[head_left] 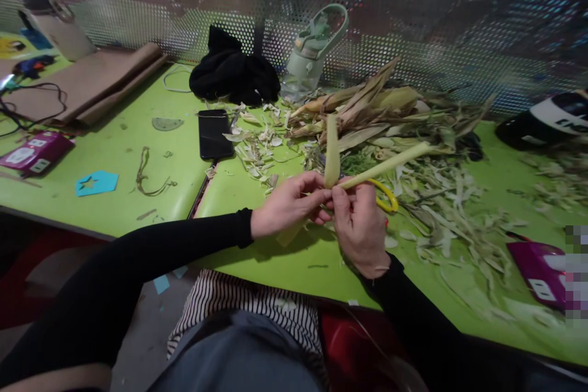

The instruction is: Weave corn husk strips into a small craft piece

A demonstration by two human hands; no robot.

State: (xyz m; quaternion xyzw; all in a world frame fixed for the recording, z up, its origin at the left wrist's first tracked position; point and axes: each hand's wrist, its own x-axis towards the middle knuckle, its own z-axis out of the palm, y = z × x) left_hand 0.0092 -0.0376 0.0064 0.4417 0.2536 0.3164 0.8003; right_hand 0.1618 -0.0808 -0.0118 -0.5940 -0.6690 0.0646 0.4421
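Both my hands meet above the front of a green table [138, 153]. My left hand [289, 203] is closed in a pinch on pale green corn husk strips [331, 156], one standing upright and one running off to the right. My right hand [361, 226] is closed on the same husk strips where they cross. Yellow-handled scissors [386, 197] lie on the table just behind my right hand. A pile of dry corn husks [372, 104] lies behind them.
Husk scraps [450, 220] litter the right half of the table. A black phone [214, 133], a black cloth [234, 73], a pale green bottle [312, 55], brown paper [87, 82], purple packets [34, 152] [542, 269] and a blue paper shape [96, 182] lie around. A perforated metal screen [413, 30] closes the back.
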